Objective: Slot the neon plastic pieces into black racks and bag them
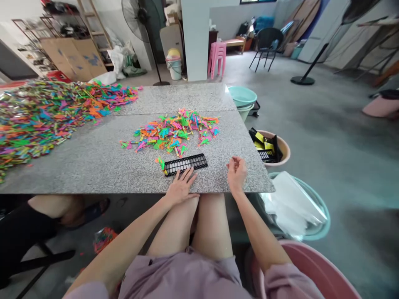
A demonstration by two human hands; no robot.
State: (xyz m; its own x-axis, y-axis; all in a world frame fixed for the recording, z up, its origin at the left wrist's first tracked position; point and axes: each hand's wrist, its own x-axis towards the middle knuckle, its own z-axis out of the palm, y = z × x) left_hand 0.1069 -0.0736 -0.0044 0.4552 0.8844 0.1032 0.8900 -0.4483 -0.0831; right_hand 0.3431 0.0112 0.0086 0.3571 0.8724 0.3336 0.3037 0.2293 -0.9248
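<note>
One black rack (pixel 186 162) lies on the counter (pixel 93 166) at the centre of the frame; the left hand (pixel 181 187), fingers spread and released, touches its near edge; the right hand (pixel 237 173), right of centre, has curled fingers, whether gripping anything cannot be told; one green toy (pixel 161 162) is at the rack's left end; two toy heaps, individually uncountable: a small heap (pixel 174 133) above the rack, a large heap (pixel 46 114) upper left.

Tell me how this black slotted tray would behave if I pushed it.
The black slotted tray looks like thin openwork, so it's probably light. Its straight, evenly spaced bars suggest it's fairly stiff. Lying flat on the speckled tabletop, it would likely slide rather than tip.
</note>
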